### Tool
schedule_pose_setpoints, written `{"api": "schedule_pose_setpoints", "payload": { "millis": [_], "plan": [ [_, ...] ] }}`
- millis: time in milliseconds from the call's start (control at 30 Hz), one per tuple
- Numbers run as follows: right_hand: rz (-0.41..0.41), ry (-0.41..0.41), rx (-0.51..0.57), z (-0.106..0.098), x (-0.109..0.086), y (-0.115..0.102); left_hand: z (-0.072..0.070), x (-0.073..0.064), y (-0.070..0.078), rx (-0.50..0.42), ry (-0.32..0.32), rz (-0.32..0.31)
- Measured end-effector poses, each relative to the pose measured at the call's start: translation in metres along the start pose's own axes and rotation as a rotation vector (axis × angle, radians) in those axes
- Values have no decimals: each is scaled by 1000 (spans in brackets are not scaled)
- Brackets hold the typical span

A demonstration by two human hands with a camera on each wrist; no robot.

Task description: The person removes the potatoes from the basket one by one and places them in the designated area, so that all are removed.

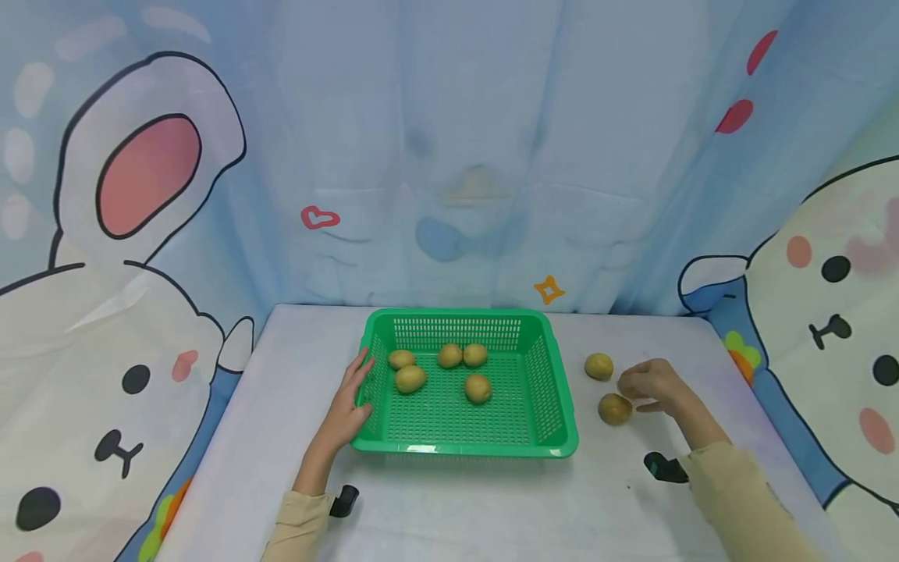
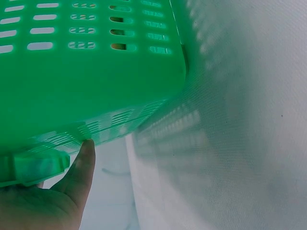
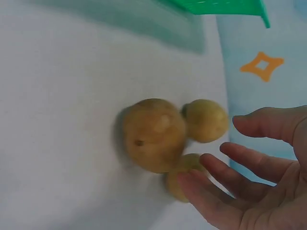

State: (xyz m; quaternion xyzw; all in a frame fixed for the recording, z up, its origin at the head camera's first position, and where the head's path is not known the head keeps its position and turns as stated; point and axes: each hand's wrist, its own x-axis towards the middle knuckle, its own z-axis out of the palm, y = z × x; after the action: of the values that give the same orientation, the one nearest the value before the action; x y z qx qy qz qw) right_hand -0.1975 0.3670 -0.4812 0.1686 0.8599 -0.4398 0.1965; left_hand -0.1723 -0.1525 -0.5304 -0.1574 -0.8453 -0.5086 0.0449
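Observation:
A green plastic basket (image 1: 465,449) stands on the table with several potatoes (image 1: 410,379) spread inside it. My left hand (image 1: 344,412) holds the basket's left rim, thumb at the rim; the left wrist view shows a finger (image 2: 82,167) against the outer wall. To the right of the basket, my right hand (image 1: 655,384) hovers with parted fingers beside a potato (image 1: 615,409) and another, farther potato (image 1: 599,367). The right wrist view shows three potatoes, and the fingertips overlap the lowest one (image 3: 178,186); in the head view this one is hidden by the hand.
The white table (image 1: 492,515) meets a pale blue curtain (image 1: 463,156) behind the basket. Cartoon-printed cloth (image 1: 84,375) hangs on both sides. A black wrist device (image 1: 344,501) sits at the left sleeve, another (image 1: 663,468) at the right.

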Motion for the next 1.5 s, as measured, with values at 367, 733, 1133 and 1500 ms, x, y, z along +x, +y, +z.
{"api": "schedule_pose_setpoints", "payload": {
  "millis": [367, 733, 1133, 1500],
  "plan": [
    [-84, -96, 0, 11, 0, -64, 0, 2, -3, -3, 5, 14],
    [-278, -107, 30, 55, 2, -120, 1, 2, -6, -14, 10, 6],
    [-253, -203, 100, 117, 16, -141, 2, 2, -5, -23, 6, -4],
    [-194, -251, 93, 163, 32, -125, 2, 3, -6, -30, 11, 5]
  ]
}}
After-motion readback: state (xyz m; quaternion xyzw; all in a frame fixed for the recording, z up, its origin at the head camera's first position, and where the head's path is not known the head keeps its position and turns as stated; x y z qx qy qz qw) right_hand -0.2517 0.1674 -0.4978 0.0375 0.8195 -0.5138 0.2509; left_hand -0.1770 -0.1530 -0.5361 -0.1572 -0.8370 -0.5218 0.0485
